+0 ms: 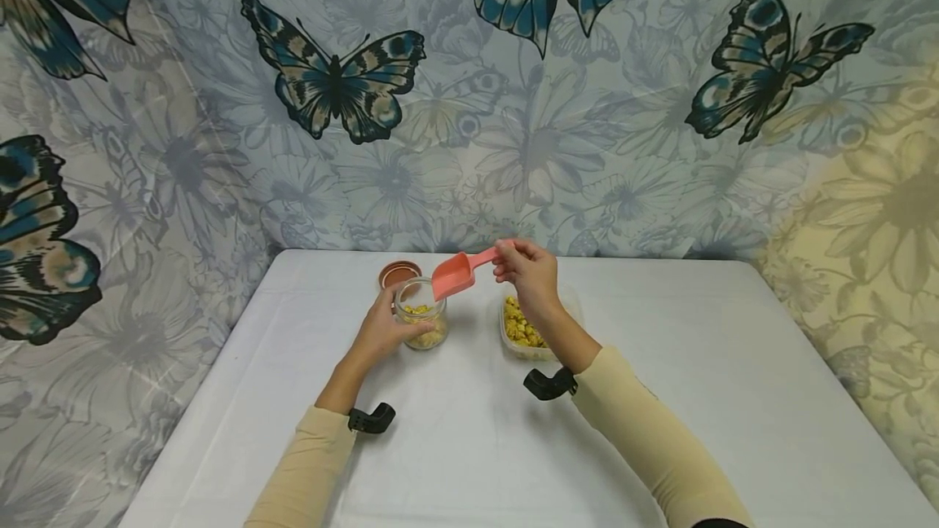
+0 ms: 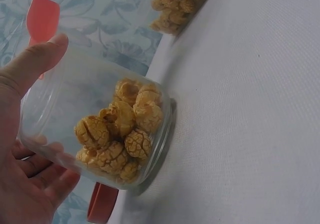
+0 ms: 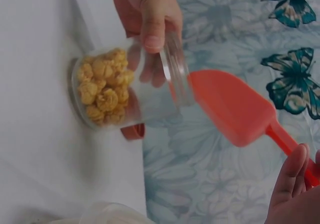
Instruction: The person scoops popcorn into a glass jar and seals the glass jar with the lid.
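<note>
My left hand (image 1: 386,323) grips a clear glass jar (image 2: 75,98) near its rim, thumb on one side and fingers on the other. The jar stands on the table, its lower part filled with caramel popcorn (image 3: 104,87). In my right hand (image 1: 530,275) is the handle of a red plastic scoop (image 3: 232,106). The scoop's blade tilts down over the jar's mouth, its tip at the rim, and no popcorn shows on it. Below my right forearm sits a clear plastic container (image 1: 508,341) of popcorn, partly hidden by the arm.
A reddish-brown jar lid (image 1: 399,270) lies just behind the jar. White cloth covers the table (image 1: 455,446), and a butterfly-patterned cloth (image 1: 469,178) hangs along its back edge.
</note>
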Motion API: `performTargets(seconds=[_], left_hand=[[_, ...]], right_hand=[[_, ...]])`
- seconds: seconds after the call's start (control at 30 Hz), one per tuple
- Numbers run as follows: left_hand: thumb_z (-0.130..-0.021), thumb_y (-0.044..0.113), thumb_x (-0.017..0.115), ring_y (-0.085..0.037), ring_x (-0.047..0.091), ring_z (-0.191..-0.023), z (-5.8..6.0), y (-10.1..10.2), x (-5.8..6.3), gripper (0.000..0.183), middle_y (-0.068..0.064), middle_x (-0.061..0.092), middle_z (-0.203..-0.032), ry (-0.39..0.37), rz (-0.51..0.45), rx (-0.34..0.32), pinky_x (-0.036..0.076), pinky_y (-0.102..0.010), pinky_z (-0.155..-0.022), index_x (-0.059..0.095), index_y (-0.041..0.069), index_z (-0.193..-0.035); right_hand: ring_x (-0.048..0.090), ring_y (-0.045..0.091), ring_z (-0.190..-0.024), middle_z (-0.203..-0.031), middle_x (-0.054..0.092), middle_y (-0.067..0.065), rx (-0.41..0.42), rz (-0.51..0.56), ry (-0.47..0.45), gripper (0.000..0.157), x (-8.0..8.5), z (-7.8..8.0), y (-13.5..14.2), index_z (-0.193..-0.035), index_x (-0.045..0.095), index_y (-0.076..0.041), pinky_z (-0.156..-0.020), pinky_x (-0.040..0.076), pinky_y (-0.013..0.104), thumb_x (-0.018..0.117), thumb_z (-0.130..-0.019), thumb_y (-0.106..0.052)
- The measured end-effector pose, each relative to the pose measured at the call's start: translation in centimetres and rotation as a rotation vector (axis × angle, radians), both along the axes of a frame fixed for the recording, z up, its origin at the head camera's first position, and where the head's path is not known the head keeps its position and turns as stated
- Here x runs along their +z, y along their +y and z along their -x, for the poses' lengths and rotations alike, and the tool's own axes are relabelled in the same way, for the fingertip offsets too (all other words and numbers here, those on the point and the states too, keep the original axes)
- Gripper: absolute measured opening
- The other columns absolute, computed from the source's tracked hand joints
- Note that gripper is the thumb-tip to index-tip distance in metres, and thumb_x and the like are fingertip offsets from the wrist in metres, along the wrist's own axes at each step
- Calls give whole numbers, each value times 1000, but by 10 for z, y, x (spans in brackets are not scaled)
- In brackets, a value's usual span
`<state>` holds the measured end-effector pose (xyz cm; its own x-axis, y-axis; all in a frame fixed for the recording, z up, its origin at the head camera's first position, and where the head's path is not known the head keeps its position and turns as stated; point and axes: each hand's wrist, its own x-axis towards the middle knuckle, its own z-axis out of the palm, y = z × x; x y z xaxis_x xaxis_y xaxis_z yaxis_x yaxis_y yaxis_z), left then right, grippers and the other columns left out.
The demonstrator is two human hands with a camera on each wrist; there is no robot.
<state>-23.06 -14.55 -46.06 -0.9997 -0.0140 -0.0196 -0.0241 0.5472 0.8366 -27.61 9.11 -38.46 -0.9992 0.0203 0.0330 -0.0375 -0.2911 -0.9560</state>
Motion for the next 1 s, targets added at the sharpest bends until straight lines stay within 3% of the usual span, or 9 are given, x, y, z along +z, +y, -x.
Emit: performTargets(seconds=[0.33, 0.5, 1.0], left_hand=[[-61, 45, 79, -27, 39, -127, 0, 3, 1, 93, -9, 40, -137, -1, -19, 11, 35, -50, -102, 31, 17, -135], [-61, 43, 80, -26, 40, -126, 0, 2, 2, 91, -10, 41, -136, -3, -21, 13, 34, -49, -103, 31, 17, -135], [-62, 41, 80, -29, 34, -130, 1, 3, 6, 96, -12, 35, -137, 24, 3, -13, 29, -50, -107, 29, 11, -137]], right_hand=[[59, 10, -52, -69, 65, 2, 2, 45, -50, 39, -1, 0, 8, -104, 59, 4, -53, 54, 23, 69, -79, -23], [60, 10, -53, -68, 65, 2, -3, 60, -65, 32, -3, 0, 13, -101, 59, 1, -53, 53, 21, 68, -80, -21], [60, 9, -54, -68, 66, 1, -8, 109, -61, 26, 0, -2, 31, -97, 59, -3, -52, 52, 19, 68, -79, -20]])
